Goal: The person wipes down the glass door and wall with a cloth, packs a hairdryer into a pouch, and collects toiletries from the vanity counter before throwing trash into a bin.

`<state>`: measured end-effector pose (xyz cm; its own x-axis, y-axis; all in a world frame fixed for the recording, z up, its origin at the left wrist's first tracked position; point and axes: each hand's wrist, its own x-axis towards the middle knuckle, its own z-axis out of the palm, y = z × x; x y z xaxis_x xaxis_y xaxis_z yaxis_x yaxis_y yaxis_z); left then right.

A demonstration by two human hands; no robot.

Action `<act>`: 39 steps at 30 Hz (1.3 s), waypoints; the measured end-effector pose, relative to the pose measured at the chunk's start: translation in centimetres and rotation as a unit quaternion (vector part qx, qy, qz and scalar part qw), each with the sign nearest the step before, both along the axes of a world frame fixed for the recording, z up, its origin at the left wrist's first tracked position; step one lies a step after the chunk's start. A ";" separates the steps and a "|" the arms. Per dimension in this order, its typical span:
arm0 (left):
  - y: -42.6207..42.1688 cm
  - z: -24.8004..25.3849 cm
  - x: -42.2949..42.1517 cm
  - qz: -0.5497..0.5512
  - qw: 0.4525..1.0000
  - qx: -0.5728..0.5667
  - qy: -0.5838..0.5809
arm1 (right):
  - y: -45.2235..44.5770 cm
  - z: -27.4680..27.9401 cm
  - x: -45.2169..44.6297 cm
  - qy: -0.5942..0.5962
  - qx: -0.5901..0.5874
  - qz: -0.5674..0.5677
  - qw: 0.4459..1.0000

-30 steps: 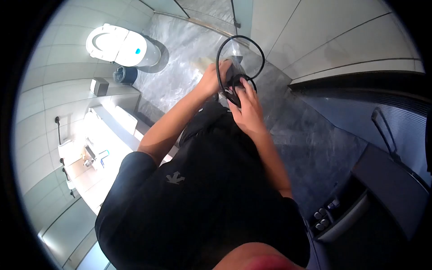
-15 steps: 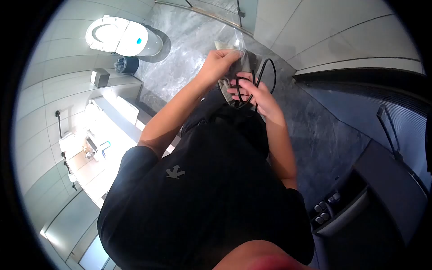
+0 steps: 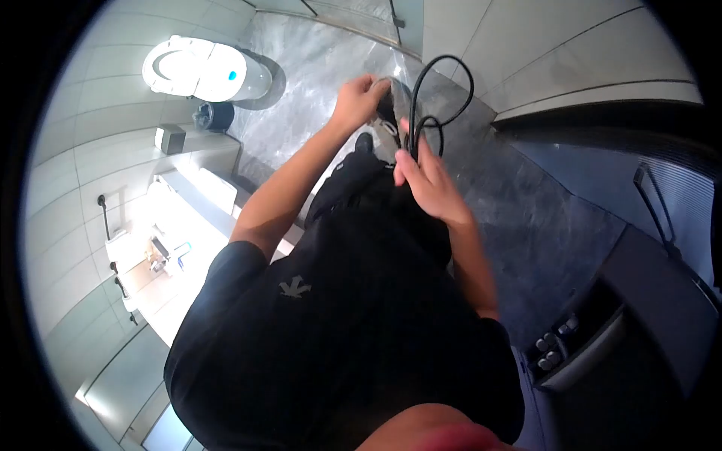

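My left hand [image 3: 359, 101] is closed on the upper edge of a grey, soft-looking bag [image 3: 402, 94], and a dark opening shows beside its fingertips. A pale strip, perhaps a drawstring, hangs on the near side of the bag. My right hand [image 3: 430, 184] is closed around the lower part of a looped black cable [image 3: 470, 86] against the bag's right side. One large loop and a smaller one stand up above its fingers. Where the cable's ends lie is hidden.
A white toilet [image 3: 214, 69] stands at the upper left, with a small dark bin [image 3: 218, 115] below it. The lit washbasin counter [image 3: 162, 282] is on my left. On my right are a dark cabinet [image 3: 654, 293] and an open shelf holding several small containers [image 3: 547, 352].
My right hand has moved slightly down and its fingers have closed up. The cable loops have risen and spread to the upper right. My left hand has shifted slightly left, and the bag's dark opening now shows.
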<state>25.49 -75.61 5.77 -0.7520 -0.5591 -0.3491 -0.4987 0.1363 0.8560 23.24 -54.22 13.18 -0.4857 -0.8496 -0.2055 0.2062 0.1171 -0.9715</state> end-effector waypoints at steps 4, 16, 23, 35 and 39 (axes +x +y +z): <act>-0.3 -0.4 -0.4 0.038 0.998 0.048 -0.016 | 0.8 0.3 0.7 0.146 -0.004 0.009 0.989; -2.1 1.1 -0.1 0.043 0.982 0.179 0.039 | 1.3 -0.4 0.7 -0.019 -0.072 0.321 0.944; -1.3 2.9 1.1 -0.015 0.998 0.042 0.043 | 0.8 -1.3 -0.3 -0.047 -0.010 0.114 0.992; 5.4 5.9 3.7 -0.088 0.993 0.054 0.061 | -8.5 -11.1 -1.0 -0.419 -0.042 -0.294 0.858; 5.7 7.2 4.0 -0.118 0.984 0.097 0.087 | -11.2 -17.7 -3.4 -0.509 -0.091 -0.285 0.807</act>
<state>29.46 -69.87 12.96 -0.9110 -0.2963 -0.2868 -0.3164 0.0560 0.9470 19.87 -65.39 -4.56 -0.4671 -0.6081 -0.6419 0.8781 -0.4044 -0.2558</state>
